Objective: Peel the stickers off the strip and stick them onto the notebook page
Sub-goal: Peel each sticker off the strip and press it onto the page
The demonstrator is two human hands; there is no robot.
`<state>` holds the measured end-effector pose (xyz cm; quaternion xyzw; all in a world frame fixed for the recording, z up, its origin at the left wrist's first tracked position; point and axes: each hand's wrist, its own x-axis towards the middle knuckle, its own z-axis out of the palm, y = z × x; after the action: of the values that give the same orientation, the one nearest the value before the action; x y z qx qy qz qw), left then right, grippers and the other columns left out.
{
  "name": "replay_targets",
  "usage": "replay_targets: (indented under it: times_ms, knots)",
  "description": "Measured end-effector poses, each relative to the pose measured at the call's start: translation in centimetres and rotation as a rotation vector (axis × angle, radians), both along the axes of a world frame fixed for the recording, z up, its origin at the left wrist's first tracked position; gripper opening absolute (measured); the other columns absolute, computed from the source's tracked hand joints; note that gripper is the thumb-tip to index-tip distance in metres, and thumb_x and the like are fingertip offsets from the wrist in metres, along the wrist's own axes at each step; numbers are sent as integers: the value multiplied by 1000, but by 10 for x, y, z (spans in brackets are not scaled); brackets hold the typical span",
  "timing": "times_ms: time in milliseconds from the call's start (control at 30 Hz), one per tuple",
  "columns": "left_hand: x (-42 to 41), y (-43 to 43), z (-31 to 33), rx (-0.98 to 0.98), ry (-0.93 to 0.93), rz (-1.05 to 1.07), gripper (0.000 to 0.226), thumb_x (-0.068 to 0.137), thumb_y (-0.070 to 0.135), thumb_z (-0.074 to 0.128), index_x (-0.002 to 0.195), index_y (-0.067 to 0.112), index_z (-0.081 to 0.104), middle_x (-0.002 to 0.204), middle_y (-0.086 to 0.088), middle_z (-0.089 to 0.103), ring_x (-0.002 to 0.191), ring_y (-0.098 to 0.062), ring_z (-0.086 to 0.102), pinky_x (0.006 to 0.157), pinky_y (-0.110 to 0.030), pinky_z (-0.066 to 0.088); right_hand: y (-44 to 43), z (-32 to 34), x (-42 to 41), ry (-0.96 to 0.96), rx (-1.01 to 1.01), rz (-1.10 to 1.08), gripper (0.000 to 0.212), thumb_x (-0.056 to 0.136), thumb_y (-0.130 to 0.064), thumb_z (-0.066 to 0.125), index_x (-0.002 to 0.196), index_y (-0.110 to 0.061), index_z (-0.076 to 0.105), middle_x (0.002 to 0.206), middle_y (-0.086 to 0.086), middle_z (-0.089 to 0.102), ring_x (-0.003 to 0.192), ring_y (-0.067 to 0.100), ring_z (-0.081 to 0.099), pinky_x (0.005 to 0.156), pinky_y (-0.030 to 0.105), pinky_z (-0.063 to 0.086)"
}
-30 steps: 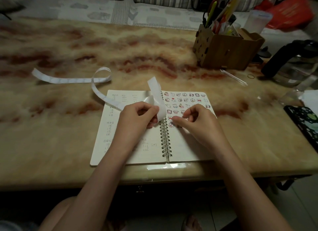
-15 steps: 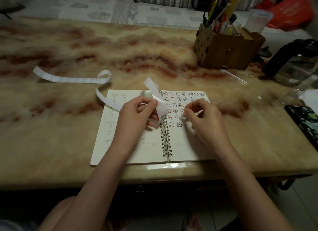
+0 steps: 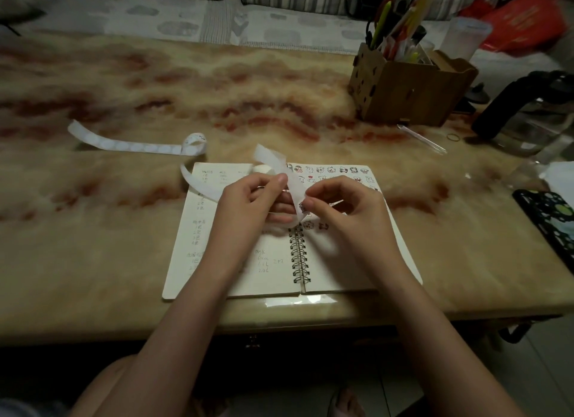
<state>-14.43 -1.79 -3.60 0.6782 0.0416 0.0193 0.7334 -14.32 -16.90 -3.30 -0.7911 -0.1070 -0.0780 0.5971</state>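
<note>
An open spiral notebook (image 3: 348, 270) lies at the table's near edge, its right page carrying several small cartoon stickers in rows near the top. A long white sticker strip (image 3: 130, 145) trails from the table's left, curls, and rises over the notebook. My left hand (image 3: 251, 205) grips the strip above the spiral. My right hand (image 3: 344, 211) meets it there, its fingertips pinching a sticker (image 3: 302, 206) at the strip's lower end.
A wooden pen holder (image 3: 410, 90) full of pens stands at the back right, a glass kettle with black handle (image 3: 528, 112) beside it. A clear pen (image 3: 422, 139) and rubber band (image 3: 453, 137) lie nearby. A patterned phone case (image 3: 549, 215) sits at the right edge.
My right hand has lifted off the right page and moved left to the strip held by my left hand. The strip's loop on the table has shifted slightly.
</note>
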Motion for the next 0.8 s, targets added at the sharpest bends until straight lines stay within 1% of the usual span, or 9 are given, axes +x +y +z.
replay_targets:
  times_ms: [67, 133, 200, 400, 467, 533, 667, 733, 800]
  knots:
    - [0, 0, 0, 31, -5, -26, 20, 92, 25, 60, 85, 7, 69, 73, -8, 72, 65, -20, 70, 61, -31, 59, -1, 0, 0, -2, 24, -22, 10, 77, -4, 74, 82, -11, 70, 74, -7, 69, 66, 1, 61, 57, 19, 51]
    - [-1, -1, 0, 69, -21, -64, 18, 90, 20, 62, 86, 5, 71, 76, -12, 72, 70, -19, 69, 66, -30, 58, -2, 0, 0, -12, 30, -28, 12, 77, -4, 74, 81, -15, 69, 70, -11, 69, 66, -1, 62, 62, 18, 51]
    - [-2, -1, 0, 95, -31, -91, 12, 89, 15, 63, 83, 8, 72, 72, -9, 71, 69, -15, 68, 69, -30, 58, -3, 0, 0, -18, 35, -22, 14, 77, -4, 74, 80, -17, 69, 70, -14, 69, 69, -1, 64, 67, 17, 50]
    - [-2, 0, 0, 114, -66, -93, 13, 90, 14, 63, 79, 15, 71, 66, -1, 68, 68, -12, 66, 73, -34, 58, -4, -1, 0, -14, 40, -22, 12, 78, -3, 73, 83, -14, 72, 78, -6, 72, 74, 3, 66, 73, 18, 52]
    - [-3, -1, 0, 116, -84, -97, 14, 90, 14, 63, 78, 16, 71, 65, 1, 67, 67, -11, 64, 73, -34, 58, -5, -1, 0, -11, 34, -25, 11, 78, -4, 73, 83, -13, 72, 78, -5, 72, 72, 3, 65, 72, 19, 52]
    - [-3, -1, 0, 114, -95, -101, 14, 90, 13, 63, 79, 16, 71, 64, 3, 66, 67, -10, 64, 72, -32, 58, -5, -1, 0, -4, 16, -32, 9, 78, -5, 73, 82, -13, 72, 76, -7, 71, 69, 0, 63, 67, 18, 51]
    - [-2, -1, -1, 111, -101, -105, 13, 90, 12, 63, 81, 16, 71, 65, 3, 66, 66, -8, 64, 69, -26, 57, -6, 0, 1, -2, 6, -37, 9, 79, -6, 73, 80, -15, 72, 73, -9, 70, 66, -2, 61, 59, 19, 50]
    - [-2, -1, -1, 117, -106, -98, 12, 89, 12, 63, 82, 15, 72, 67, 3, 67, 66, -7, 64, 68, -22, 57, -5, 0, 0, -8, -8, -37, 8, 79, -5, 73, 80, -13, 72, 74, -7, 70, 66, -1, 61, 59, 22, 51]
    - [-2, -1, -2, 119, -111, -88, 12, 89, 11, 63, 83, 16, 72, 66, 6, 67, 66, -4, 63, 66, -19, 55, -4, 0, 0, -7, -17, -34, 9, 79, -5, 73, 80, -13, 72, 74, -5, 71, 65, 2, 61, 61, 30, 52]
